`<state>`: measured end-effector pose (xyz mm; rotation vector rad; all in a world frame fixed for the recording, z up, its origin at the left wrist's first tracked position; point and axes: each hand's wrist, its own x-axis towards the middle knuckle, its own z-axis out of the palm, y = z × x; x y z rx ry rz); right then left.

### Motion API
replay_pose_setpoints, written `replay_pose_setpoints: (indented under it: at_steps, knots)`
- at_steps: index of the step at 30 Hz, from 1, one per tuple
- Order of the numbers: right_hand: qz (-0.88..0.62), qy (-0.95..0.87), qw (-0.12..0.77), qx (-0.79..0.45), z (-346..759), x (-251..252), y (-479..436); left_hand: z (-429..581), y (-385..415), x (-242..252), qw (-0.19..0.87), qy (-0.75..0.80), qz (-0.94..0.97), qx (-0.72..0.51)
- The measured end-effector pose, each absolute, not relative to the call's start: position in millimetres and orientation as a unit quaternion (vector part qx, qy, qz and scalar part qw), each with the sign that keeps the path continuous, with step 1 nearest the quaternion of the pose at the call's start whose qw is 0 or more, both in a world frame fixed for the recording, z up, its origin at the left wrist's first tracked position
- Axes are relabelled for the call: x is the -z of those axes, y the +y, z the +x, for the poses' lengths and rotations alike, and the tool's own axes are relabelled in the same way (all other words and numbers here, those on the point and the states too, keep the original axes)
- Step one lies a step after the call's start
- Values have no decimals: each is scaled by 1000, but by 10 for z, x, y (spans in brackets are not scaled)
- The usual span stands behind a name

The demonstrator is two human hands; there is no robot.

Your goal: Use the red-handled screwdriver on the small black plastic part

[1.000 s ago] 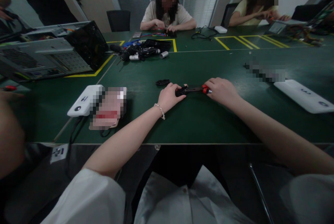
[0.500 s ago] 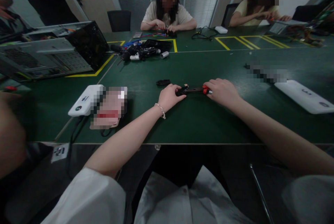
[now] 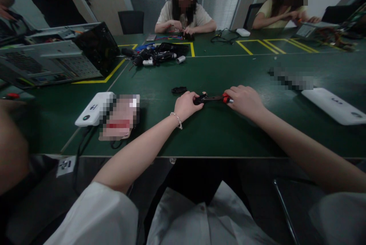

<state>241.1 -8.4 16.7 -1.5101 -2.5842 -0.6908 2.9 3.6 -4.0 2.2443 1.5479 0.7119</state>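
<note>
My left hand point(image 3: 185, 104), a bracelet at its wrist, pinches a small black part point(image 3: 199, 99) just above the green tabletop point(image 3: 217, 134). From the other side, my right hand point(image 3: 245, 99) is closed round the red handles of long-nosed pliers point(image 3: 225, 98). Their thin metal jaws point left and reach the black part; whether they grip it is too small to tell. Just beyond my left hand lies another black piece point(image 3: 179, 90), apart from both hands.
A white power bank point(image 3: 94, 109) and a phone point(image 3: 121, 117) lie left; another white power bank point(image 3: 336, 104) lies right. Ahead is a heap of black parts point(image 3: 157, 54). An opened computer case point(image 3: 51, 62) stands at left. People point(image 3: 185, 18) work across the table.
Both hands keep almost the same place and hold. The jaws of the pliers look slightly more spread beside the black part. The view has shifted very slightly.
</note>
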Motion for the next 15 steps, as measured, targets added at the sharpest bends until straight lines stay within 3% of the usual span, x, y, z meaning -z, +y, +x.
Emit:
replay_pose_setpoints:
  at_steps: [15]
  knots:
    - [-491, -840, 44, 225, 2420, -140, -73, 31, 16, 6, 156, 543, 788, -243]
